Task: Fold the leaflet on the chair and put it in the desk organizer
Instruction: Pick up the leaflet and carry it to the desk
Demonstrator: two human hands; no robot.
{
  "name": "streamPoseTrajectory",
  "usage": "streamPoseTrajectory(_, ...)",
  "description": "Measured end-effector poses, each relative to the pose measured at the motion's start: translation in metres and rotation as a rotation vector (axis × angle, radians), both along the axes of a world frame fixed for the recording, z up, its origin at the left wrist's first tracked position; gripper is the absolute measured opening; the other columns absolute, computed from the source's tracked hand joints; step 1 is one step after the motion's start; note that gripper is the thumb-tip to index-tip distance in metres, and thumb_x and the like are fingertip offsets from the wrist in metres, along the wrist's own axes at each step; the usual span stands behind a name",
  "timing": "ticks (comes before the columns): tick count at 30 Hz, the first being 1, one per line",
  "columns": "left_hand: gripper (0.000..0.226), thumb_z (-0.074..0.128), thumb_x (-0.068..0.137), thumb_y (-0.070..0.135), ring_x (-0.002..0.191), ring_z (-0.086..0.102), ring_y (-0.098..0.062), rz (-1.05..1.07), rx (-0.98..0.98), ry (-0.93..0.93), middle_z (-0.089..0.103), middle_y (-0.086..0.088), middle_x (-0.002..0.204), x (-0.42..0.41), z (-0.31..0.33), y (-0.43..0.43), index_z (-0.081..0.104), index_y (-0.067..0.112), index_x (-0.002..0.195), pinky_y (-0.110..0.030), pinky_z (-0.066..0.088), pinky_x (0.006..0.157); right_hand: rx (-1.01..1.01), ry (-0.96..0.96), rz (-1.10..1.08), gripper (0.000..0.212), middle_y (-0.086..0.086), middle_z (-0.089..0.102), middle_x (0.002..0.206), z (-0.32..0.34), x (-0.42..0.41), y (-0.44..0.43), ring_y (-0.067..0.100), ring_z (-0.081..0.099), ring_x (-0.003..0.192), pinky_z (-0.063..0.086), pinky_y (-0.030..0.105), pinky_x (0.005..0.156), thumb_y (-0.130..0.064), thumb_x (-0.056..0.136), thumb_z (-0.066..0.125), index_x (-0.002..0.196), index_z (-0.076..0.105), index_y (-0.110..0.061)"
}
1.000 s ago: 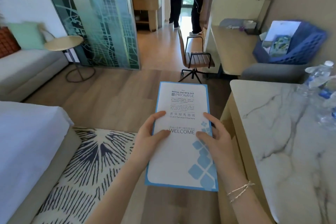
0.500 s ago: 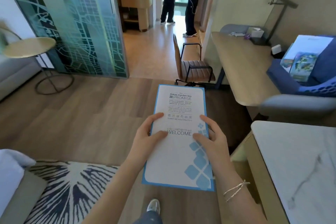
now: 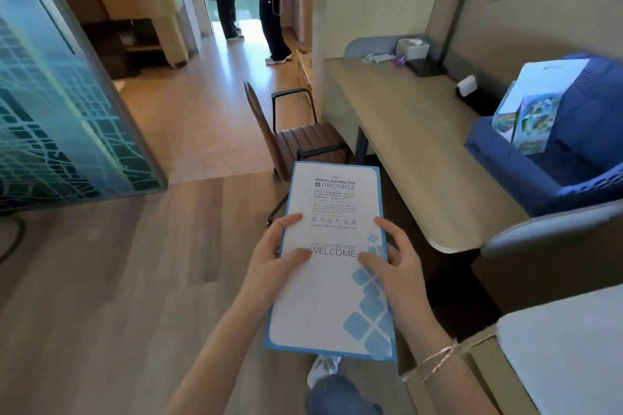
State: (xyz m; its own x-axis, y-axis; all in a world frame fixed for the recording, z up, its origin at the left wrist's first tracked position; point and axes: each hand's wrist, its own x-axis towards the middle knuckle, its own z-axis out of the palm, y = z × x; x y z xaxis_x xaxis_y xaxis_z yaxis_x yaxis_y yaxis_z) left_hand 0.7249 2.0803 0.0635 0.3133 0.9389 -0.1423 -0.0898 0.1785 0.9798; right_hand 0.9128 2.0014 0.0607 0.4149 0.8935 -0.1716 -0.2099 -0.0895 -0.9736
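Holding the leaflet (image 3: 332, 266) flat and lengthwise in front of the body, both sides are gripped: the left hand (image 3: 274, 259) is closed on its left edge, thumb on the printed face, and the right hand (image 3: 396, 266) likewise on the right edge. The sheet appears already folded, though this cannot be confirmed. The blue desk organizer (image 3: 526, 165) stands ahead to the right on the desk (image 3: 404, 131); the leaflet should be kept unbent and slid in edge-first beside the brochures (image 3: 529, 118).

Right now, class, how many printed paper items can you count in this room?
3: the leaflet held in both hands, and a white sheet and a colourful brochure standing in the blue organizer. Others may be hidden behind them.
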Motion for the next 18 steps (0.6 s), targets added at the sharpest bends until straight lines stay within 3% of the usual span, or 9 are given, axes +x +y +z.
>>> streamPoseTrajectory(4, 0.053, 0.070, 0.068, 0.008, 0.093, 0.070, -0.025, -0.051, 0.001, -0.004, 0.068, -0.016, 0.121, 0.052, -0.001, 0.100, 0.063, 0.027, 0.117, -0.037, 0.059, 0.073, 0.008, 0.000, -0.067, 0.052, -0.002, 0.078, 0.102, -0.002, 0.048, 0.090, 0.022, 0.077, 0.084, 0.060, 0.029, 0.062, 0.000, 0.086, 0.070, 0.118, 0.057, -0.039)
streamPoseTrajectory(8, 0.053, 0.071, 0.070, 0.006, 0.095, 0.069, -0.025, -0.131, 0.025, -0.010, 0.068, -0.016, 0.122, 0.111, 0.020, 0.198, 0.064, 0.026, 0.118, -0.038, 0.059, 0.075, 0.047, -0.017, -0.159, 0.055, 0.004, 0.079, 0.099, 0.010, 0.099, 0.174, 0.025, 0.075, 0.085, 0.062, 0.038, 0.069, 0.006, 0.085, 0.068, 0.125, 0.057, -0.031)
streamPoseTrajectory(14, 0.052, 0.069, 0.071, 0.006, 0.098, 0.068, -0.031, -0.278, 0.034, -0.003, 0.067, -0.016, 0.122, 0.198, 0.035, 0.308, 0.064, 0.029, 0.117, -0.049, 0.057, 0.084, 0.063, -0.066, -0.300, 0.055, -0.008, 0.080, 0.083, 0.024, 0.171, 0.263, 0.007, 0.074, 0.068, 0.056, 0.019, 0.055, 0.012, 0.086, 0.064, 0.125, 0.056, -0.026)
streamPoseTrajectory(18, 0.052, 0.070, 0.070, 0.005, 0.094, 0.067, -0.027, -0.424, 0.011, 0.012, 0.068, -0.016, 0.120, 0.257, 0.022, 0.366, 0.066, 0.034, 0.113, -0.044, 0.058, 0.080, 0.037, -0.061, -0.471, 0.057, 0.002, 0.080, 0.095, 0.010, 0.209, 0.298, 0.022, 0.077, 0.080, 0.062, 0.032, 0.064, 0.009, 0.086, 0.067, 0.128, 0.057, -0.029)
